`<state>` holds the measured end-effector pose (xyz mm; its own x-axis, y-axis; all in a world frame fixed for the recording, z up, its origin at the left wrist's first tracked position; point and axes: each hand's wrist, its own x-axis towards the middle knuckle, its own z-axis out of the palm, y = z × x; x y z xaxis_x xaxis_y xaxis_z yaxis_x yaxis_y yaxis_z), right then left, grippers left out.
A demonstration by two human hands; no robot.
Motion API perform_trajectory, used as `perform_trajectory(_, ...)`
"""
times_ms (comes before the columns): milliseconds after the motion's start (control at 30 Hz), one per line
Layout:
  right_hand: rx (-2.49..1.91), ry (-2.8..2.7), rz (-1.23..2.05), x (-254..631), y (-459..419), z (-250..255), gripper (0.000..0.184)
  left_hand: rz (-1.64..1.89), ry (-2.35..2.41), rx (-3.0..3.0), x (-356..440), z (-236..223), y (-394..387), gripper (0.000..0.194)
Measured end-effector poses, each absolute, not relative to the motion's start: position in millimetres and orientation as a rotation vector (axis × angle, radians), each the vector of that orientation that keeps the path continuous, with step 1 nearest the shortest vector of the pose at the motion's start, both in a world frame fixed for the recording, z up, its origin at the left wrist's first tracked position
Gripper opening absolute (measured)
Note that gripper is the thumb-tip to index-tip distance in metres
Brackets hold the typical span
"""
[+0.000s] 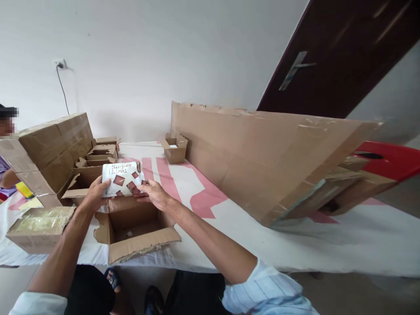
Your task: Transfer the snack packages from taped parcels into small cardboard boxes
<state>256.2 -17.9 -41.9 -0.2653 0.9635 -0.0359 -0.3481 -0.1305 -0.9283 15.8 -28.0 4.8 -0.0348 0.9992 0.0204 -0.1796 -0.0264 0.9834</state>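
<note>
- Illumination: soft and moderately bright; the source lies outside the field of view.
- Pale wall (147, 57): evenly lit, with a faint grey shadow low down, left of the cardboard panel (236, 153).
- Open box (142, 246): interior in shade; the floor (361, 293) under the table edge is dim.
- Glare: pale streaks on the dark door (361, 57); shiny patches on the taped box (39, 221).
- Sharpness: lettering on the packet (123, 180) is smeared, the right margin soft.
- Distortion: door steeply slanted, right side stretched.
- Left edge: pixelated patch over a person (8, 122).
</note>
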Motion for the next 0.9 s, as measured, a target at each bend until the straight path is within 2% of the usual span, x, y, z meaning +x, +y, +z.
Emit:
perform_trajectory(267,-0.938,-1.085,1.656,257,-20,-59,0.022,1.252,1.132,1.037,15,-23,-28,0.044)
perform_trajectory(467,-0.957,-1.077,1.645,254,-21,-56,0.023,1.262,1.144,1.039,15,-27,-27,0.044)
perform_trajectory(633,-0.922,-1.060,1.586,256,-22,-37,0.023,1.334,1.118,1.078,19,-3,-24,0.052)
perform_trajectory(800,-0.577,-1.054,1.388,262,-38,7,0.042,1.572,0.888,1.281,36,42,-42,0.059)
perform_trajectory(900,-0.343,-1.056,1.344,259,-59,28,0.049,1.667,0.721,1.430,55,59,-67,0.056)
